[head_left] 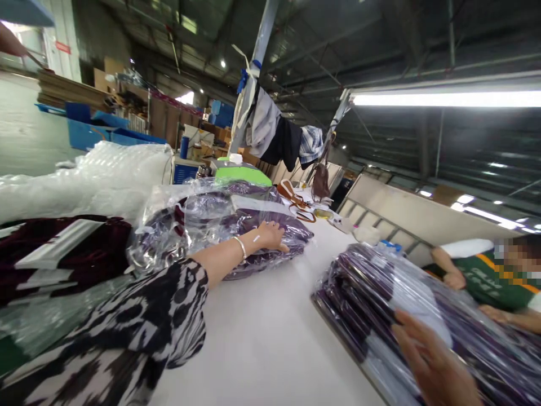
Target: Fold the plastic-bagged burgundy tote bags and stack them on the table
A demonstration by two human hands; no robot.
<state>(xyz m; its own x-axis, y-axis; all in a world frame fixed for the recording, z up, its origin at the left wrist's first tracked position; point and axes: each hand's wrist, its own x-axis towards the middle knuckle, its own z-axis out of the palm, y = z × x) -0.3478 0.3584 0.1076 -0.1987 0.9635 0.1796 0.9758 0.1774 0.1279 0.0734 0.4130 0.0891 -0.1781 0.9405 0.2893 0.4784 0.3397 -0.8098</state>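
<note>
My left hand reaches forward from a black-and-white sleeve and lies with spread fingers on a purple garment in clear plastic. At the lower right, my right hand is somewhat blurred, its fingers stretched out over a stack of bagged purple garments; whether it touches the plastic I cannot tell. Dark maroon folded garments with white paper bands lie at the far left, beside loose clear plastic. Between the two purple piles runs the white tabletop.
Another person in a green vest is at the right, beyond the stack. A green-topped box, brown straps and a pole with hanging clothes stand farther back. Bulky clear plastic lies at the left, near blue bins.
</note>
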